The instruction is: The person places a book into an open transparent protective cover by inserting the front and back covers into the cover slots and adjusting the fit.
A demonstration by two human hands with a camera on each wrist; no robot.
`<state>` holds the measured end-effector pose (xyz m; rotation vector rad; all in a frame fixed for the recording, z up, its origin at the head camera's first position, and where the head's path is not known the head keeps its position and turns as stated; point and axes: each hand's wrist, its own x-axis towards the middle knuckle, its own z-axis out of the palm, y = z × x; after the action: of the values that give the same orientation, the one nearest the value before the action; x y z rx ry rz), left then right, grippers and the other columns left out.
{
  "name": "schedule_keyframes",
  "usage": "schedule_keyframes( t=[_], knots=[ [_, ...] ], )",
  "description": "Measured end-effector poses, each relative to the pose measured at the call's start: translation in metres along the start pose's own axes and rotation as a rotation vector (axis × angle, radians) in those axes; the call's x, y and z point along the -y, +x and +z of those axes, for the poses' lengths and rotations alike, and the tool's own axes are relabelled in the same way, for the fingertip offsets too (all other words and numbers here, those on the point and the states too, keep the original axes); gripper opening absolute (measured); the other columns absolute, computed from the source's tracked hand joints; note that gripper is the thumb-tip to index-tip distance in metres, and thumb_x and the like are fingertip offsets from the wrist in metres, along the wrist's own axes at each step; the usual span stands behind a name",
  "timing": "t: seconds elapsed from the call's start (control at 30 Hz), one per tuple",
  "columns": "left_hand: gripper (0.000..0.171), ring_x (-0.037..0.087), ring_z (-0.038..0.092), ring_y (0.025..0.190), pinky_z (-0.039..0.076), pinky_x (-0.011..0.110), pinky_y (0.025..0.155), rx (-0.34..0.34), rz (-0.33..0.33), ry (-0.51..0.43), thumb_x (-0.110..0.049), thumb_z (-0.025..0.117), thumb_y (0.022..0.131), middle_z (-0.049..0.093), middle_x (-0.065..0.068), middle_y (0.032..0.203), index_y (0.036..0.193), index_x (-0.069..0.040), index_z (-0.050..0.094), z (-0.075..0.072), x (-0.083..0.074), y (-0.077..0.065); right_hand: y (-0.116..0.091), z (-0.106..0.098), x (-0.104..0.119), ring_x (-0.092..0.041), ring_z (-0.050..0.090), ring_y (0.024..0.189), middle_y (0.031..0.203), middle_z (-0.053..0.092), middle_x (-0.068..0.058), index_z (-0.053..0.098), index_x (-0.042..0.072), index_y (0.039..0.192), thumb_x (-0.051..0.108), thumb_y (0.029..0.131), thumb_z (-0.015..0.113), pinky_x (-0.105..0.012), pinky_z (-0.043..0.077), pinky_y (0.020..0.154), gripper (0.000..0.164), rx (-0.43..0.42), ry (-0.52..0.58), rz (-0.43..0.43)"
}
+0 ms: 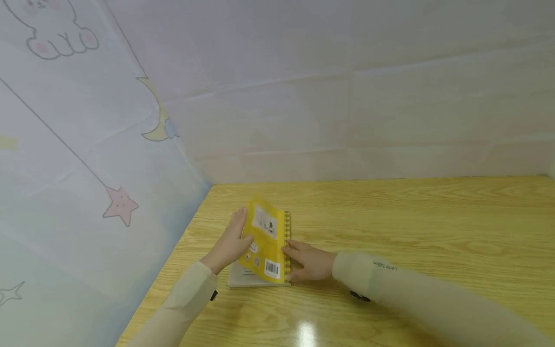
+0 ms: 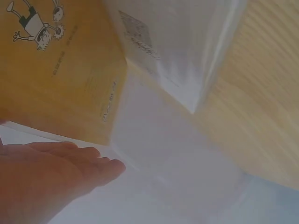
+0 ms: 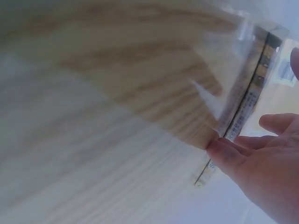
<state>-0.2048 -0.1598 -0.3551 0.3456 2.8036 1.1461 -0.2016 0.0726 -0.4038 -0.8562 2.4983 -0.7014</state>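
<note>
A yellow book (image 1: pixel 265 226) with a barcode and pictures on its cover lies on the wooden table, its striped spine at the right. Its cover stands raised at the left, above a pale page (image 1: pixel 243 277). My left hand (image 1: pixel 230 243) holds that raised cover by its outer edge, thumb on the yellow face. Inside the cover, a cartoon figure (image 2: pixel 35 25) shows in the left wrist view. My right hand (image 1: pixel 312 262) grips the book at its spine (image 3: pixel 250 98). Clear plastic film (image 3: pixel 187 88) extends from the spine in the right wrist view.
The wooden table (image 1: pixel 412 226) meets a pale fabric wall (image 1: pixel 347 106) at the back. Another pale sheet (image 1: pixel 65 202), printed with a star and a moon, rises along the left edge. Light reflects off the table near the front.
</note>
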Motion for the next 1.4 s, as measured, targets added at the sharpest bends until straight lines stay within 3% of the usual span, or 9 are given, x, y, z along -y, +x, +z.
schedule_keyframes(
  t=[0.3,0.6,0.93,1.4],
  knots=[
    [0.071,0.038,-0.002,0.146,0.004,0.052,0.115,-0.002,-0.089,0.097,-0.015,0.05,0.099,0.003,0.024,0.159,0.151,0.009,0.009,0.0,0.03,-0.002,-0.002,0.002,-0.001,-0.033,0.015,0.146,0.16,0.014,-0.015,0.032,0.007,0.152,0.036,0.093,0.066,-0.046,0.02,0.115,0.074,-0.002,-0.043,-0.005],
    [0.075,0.048,0.002,0.143,0.008,0.058,0.113,0.033,-0.133,0.157,-0.019,0.057,0.097,0.01,0.033,0.155,0.148,0.015,0.014,0.006,0.048,-0.002,-0.002,0.002,-0.005,-0.034,0.016,0.146,0.16,0.014,-0.015,0.035,0.006,0.15,0.034,0.094,0.065,-0.047,0.021,0.115,0.07,0.005,-0.067,-0.026],
    [0.086,0.051,0.001,0.142,0.008,0.062,0.112,0.108,-0.163,0.205,-0.034,0.059,0.097,0.007,0.037,0.153,0.145,0.02,0.012,0.012,0.055,-0.002,-0.001,0.001,-0.005,-0.033,0.017,0.145,0.16,0.016,-0.015,0.037,0.007,0.15,0.033,0.094,0.066,-0.046,0.023,0.114,0.068,0.005,-0.086,-0.034],
    [0.089,0.05,0.003,0.142,0.011,0.059,0.113,0.148,-0.181,0.208,-0.039,0.06,0.097,0.009,0.037,0.153,0.144,0.021,0.013,0.015,0.055,0.0,-0.003,-0.001,0.003,-0.031,0.02,0.145,0.16,0.019,-0.012,0.039,0.009,0.149,0.034,0.093,0.067,-0.044,0.024,0.114,0.068,0.014,-0.112,0.011]
  ],
)
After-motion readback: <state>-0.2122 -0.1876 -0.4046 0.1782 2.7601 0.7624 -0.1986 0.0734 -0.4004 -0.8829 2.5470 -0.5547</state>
